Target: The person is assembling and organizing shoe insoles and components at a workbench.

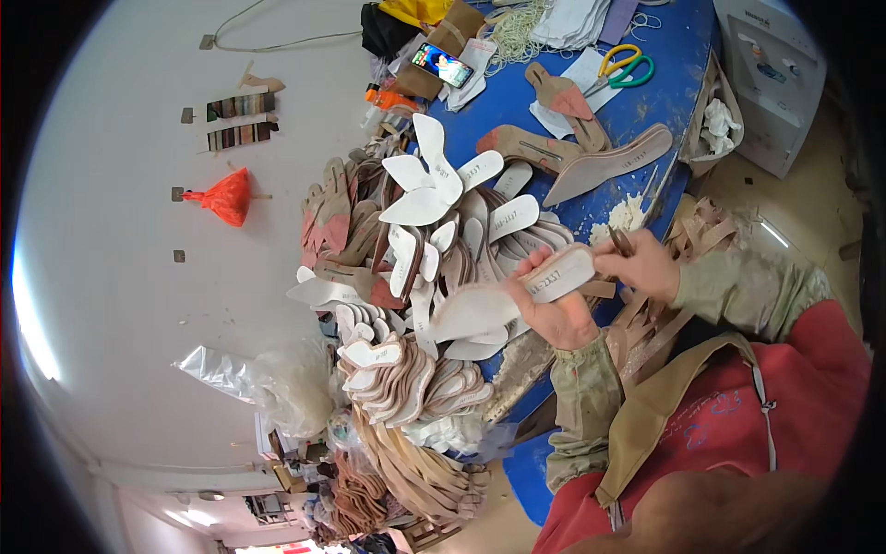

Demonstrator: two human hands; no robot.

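My left hand (560, 319) is wrapped round a white insole (471, 309) with a brownish edge; its forepart extends left, over other insoles. The heel end, with printed marks, points toward my right hand (646, 266). That hand is closed, fingers at the heel's edge, with a short dark tool (621, 243) sticking up from its grip; the tool's kind is not clear. Beyond both hands lies a heap of white insoles (512, 217), with a neat stack of more insoles (397, 379) nearer the left.
Scissors (626, 66) with yellow and green handles, a lit phone (443, 65) and several brown templates (531, 148) lie on the blue table (517, 111). White scraps (628, 214) sit near its right edge, beside an open bag (715, 125). Brown strips (646, 337) hang below.
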